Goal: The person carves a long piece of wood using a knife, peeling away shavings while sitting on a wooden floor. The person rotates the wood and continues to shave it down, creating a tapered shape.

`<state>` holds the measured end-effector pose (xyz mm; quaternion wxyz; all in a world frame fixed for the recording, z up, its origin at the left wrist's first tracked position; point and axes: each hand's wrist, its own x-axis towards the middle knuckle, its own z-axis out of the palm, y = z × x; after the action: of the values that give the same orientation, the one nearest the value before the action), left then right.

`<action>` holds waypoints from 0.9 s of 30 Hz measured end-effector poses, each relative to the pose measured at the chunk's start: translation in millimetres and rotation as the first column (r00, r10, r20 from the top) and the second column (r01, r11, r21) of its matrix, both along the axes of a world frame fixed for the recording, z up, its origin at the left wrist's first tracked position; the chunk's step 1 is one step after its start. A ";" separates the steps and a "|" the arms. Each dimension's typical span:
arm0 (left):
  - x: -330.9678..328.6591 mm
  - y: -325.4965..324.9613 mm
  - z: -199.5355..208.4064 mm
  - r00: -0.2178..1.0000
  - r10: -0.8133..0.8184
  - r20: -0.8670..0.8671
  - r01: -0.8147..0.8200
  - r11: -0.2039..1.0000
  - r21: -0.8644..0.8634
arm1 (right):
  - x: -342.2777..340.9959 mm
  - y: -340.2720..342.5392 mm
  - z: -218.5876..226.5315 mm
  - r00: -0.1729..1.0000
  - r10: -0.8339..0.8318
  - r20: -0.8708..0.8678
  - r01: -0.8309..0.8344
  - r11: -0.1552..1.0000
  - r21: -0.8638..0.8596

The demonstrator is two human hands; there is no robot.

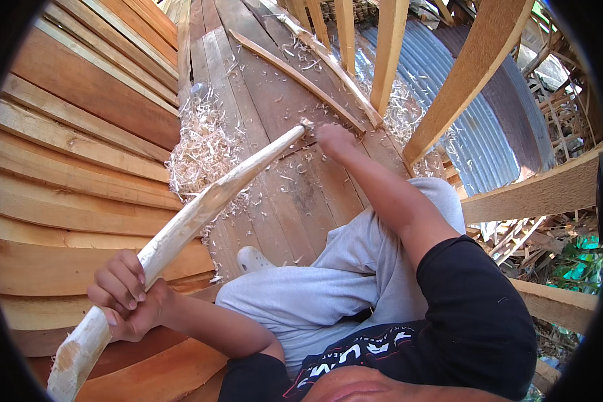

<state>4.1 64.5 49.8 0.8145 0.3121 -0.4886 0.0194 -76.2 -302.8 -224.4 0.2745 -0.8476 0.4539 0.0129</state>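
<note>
A long, pale, peeled wooden pole (201, 208) runs slantwise from the lower left up to the middle of the view. My left hand (127, 295) is wrapped round its thicker lower part. The pole's narrow far end has a rough tip and points toward my right hand. My right hand (336, 141) is closed just to the right of that tip, low over the floorboards. Whatever it grips, if anything, is hidden by the fist and too small to name. I sit with my legs in grey trousers (315, 281) folded in front of me.
Curled wood shavings (204, 147) are heaped on the plank floor (275, 208). Stacked boards (74, 161) line the left side. Two more sticks, one a brown strip (295, 77), lie ahead. Upright slats (388, 53) and corrugated metal sheets (469, 114) stand at the right.
</note>
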 end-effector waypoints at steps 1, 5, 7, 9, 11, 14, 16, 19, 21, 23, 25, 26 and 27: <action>4.2 1.8 -1.1 0.999 -0.043 -0.002 0.043 0.999 0.000 | -12.9 -13.3 -18.4 0.998 -0.013 -0.060 0.011 1.000 -0.025; 8.1 14.0 -7.1 0.994 -0.108 0.018 0.107 0.994 0.038 | -8.6 -5.0 -29.0 0.980 0.066 -0.187 -0.075 0.996 -0.039; 7.6 13.5 -8.7 0.999 -0.027 0.034 0.026 0.999 0.031 | -5.6 -1.8 -14.1 0.981 0.040 -0.189 -0.048 0.998 -0.037; 3.8 10.4 -8.3 0.990 0.133 0.036 -0.133 0.991 0.001 | 3.2 -0.2 -8.6 0.987 -0.036 -0.154 0.030 0.999 -0.040; 1.7 8.7 -8.3 0.988 0.150 0.024 -0.149 0.989 -0.013 | 5.4 -10.1 -7.2 0.979 -0.186 -0.085 0.182 0.982 -0.049; -1.9 11.0 -3.4 0.983 0.183 0.002 -0.182 0.983 -0.027 | 1.5 -14.3 -10.8 0.991 -0.137 -0.005 0.137 0.990 0.014; -6.3 14.6 0.5 0.981 0.191 -0.016 -0.191 0.981 -0.040 | -2.7 -16.0 -25.9 1.000 0.003 -0.009 -0.003 1.000 -0.016; -14.5 24.8 6.2 0.982 0.181 -0.044 -0.183 0.982 -0.045 | -3.0 -8.9 -32.7 0.998 0.054 -0.009 -0.054 0.998 0.040; -21.0 31.3 7.9 0.984 0.166 -0.072 -0.168 0.985 -0.031 | -0.5 0.8 -30.0 0.998 -0.070 0.007 0.069 0.997 0.038; -21.4 41.1 8.6 0.984 0.173 -0.048 -0.174 0.985 -0.019 | -1.3 4.3 -30.8 0.996 -0.051 0.070 0.069 0.958 -0.277; -22.5 45.5 9.1 0.980 0.193 -0.047 -0.194 0.981 -0.016 | -1.3 1.8 -34.3 0.997 -0.019 0.068 0.042 0.932 -0.360; -23.4 45.5 10.1 0.976 0.208 -0.056 -0.210 0.978 -0.019 | -1.4 -3.8 -38.1 0.999 -0.002 0.038 0.013 0.956 -0.292; -24.3 45.2 11.2 0.972 0.224 -0.066 -0.226 0.974 -0.022 | -0.8 -9.0 -41.3 1.000 0.018 0.009 -0.016 0.975 -0.221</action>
<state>-20.1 109.7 61.0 0.8265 0.3540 -0.4240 0.1087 -77.0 -311.8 -265.7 0.1808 -0.8767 0.4439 -0.0400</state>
